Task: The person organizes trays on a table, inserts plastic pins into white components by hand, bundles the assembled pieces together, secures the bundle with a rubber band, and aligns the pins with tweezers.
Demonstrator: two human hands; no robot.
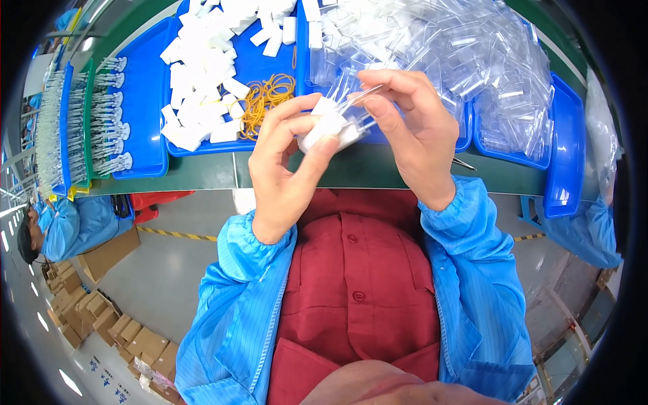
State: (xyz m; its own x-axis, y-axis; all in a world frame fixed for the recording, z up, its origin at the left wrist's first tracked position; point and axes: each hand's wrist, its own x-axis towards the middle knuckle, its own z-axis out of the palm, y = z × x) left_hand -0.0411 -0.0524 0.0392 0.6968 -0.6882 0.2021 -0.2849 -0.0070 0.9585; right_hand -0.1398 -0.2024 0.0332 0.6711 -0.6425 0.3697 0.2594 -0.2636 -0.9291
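Left hand [283, 169] and right hand [412, 135] fingers are closed together on a white block [331, 128] partly inside a clear sleeve [358, 101], above the bench's [202, 172] near edge.

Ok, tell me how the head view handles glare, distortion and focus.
Head view: strong fisheye bend, the green table edge curves and the corners go black; glare sparkles on the clear plastic sleeves; both hands, left hand and right hand, are sharp.
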